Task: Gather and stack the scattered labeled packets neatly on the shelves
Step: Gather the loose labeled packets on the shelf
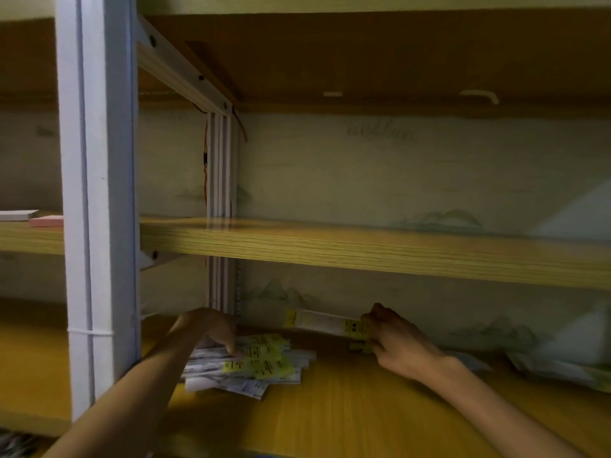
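The right hand (393,338) pinches one end of a long packet (325,322) that leans on the back wall. The left hand (211,328) presses its fingers down on the pile (251,361), near the white post (99,206).

The long packet is held only at its end. It could droop or slip out on the way to the pile. The pile is messy and fanned out, so a bump from the new packet could push some off, even with the left hand on top.

More packets (562,368) lie far off to the right. The shelf (347,414) is smooth yellow wood. Another shelf (363,249) sits above it. The wall (396,180) behind is pale with faint hills drawn on it. It is dim here.
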A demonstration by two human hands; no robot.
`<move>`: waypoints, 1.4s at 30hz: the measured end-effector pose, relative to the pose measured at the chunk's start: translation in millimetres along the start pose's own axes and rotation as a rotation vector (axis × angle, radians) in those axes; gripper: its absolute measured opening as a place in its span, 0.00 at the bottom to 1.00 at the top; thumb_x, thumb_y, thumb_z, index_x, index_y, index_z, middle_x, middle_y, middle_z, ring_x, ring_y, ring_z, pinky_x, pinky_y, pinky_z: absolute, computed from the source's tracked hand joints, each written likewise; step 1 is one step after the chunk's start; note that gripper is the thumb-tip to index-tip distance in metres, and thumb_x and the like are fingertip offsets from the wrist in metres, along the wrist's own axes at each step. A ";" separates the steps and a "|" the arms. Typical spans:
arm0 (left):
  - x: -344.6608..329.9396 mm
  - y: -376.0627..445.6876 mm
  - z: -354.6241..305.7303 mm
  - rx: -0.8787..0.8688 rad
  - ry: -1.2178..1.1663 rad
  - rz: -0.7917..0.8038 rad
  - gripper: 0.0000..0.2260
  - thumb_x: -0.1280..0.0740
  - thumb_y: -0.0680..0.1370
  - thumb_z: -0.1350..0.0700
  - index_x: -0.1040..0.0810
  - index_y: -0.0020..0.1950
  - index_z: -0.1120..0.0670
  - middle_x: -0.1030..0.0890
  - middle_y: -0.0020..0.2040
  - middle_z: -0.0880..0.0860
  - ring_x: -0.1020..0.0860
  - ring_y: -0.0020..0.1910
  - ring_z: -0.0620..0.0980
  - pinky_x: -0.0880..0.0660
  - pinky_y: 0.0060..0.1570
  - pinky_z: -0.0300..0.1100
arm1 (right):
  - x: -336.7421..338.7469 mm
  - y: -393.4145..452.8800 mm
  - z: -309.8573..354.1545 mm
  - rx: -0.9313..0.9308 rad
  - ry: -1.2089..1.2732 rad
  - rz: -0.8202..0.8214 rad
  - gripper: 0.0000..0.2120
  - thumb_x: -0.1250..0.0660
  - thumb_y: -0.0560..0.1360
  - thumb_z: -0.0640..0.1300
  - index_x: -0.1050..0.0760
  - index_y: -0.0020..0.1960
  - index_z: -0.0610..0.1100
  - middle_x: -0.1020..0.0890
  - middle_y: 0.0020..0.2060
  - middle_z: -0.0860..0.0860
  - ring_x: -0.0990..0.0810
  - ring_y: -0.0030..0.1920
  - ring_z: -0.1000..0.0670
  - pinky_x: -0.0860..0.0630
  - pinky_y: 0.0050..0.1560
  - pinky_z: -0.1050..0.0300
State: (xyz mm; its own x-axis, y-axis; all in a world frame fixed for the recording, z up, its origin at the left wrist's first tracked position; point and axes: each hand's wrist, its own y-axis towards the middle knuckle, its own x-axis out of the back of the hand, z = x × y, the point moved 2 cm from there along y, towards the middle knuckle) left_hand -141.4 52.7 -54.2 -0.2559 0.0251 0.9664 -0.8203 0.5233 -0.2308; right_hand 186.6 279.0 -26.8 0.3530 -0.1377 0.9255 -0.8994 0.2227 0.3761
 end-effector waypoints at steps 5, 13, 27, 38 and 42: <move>7.1 -7.5 -1.4 -0.021 -0.080 0.115 0.32 0.18 0.47 0.36 0.14 0.48 0.46 0.15 0.52 0.48 0.18 0.48 0.49 0.22 0.44 0.42 | -2.9 -1.2 0.0 -0.004 -0.017 0.007 0.22 0.40 0.80 0.45 0.36 0.73 0.49 0.33 0.66 0.50 0.28 0.63 0.49 0.27 0.59 0.56; 21.1 -65.3 -27.4 -0.059 -0.039 0.135 0.19 0.19 0.60 0.41 0.18 0.41 0.52 0.20 0.43 0.50 0.22 0.41 0.49 0.28 0.38 0.38 | -5.5 -2.3 3.6 0.006 0.000 -0.009 0.22 0.39 0.80 0.45 0.36 0.74 0.49 0.33 0.67 0.50 0.29 0.64 0.49 0.27 0.60 0.57; -2.7 -86.6 -51.1 -0.239 0.482 -0.427 0.32 0.26 0.68 0.35 0.27 0.65 0.50 0.22 0.61 0.50 0.24 0.62 0.52 0.30 0.61 0.49 | -11.3 -9.7 -4.3 -0.001 0.039 -0.047 0.21 0.38 0.80 0.47 0.33 0.72 0.49 0.31 0.63 0.51 0.27 0.59 0.51 0.28 0.56 0.60; -20.5 -107.9 -48.8 -0.371 0.208 -0.291 0.30 0.28 0.65 0.34 0.26 0.64 0.44 0.24 0.61 0.45 0.25 0.56 0.47 0.30 0.43 0.43 | -4.6 -14.2 2.6 -0.015 0.050 -0.063 0.22 0.38 0.80 0.47 0.35 0.73 0.48 0.31 0.65 0.50 0.27 0.61 0.50 0.26 0.60 0.58; -19.3 -108.6 -48.7 -0.318 0.147 -0.062 0.29 0.24 0.64 0.39 0.24 0.62 0.47 0.23 0.55 0.45 0.23 0.49 0.45 0.24 0.43 0.42 | -3.7 -17.3 4.7 -0.008 0.046 -0.069 0.22 0.38 0.80 0.47 0.34 0.73 0.49 0.31 0.64 0.50 0.26 0.60 0.50 0.26 0.58 0.60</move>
State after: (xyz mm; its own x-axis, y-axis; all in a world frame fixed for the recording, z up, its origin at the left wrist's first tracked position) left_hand -22.5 36.9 -42.2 -0.1152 0.0950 0.9888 -0.6258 0.7661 -0.1465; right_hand 199.7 271.0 -37.0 0.4261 -0.1085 0.8982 -0.8702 0.2222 0.4397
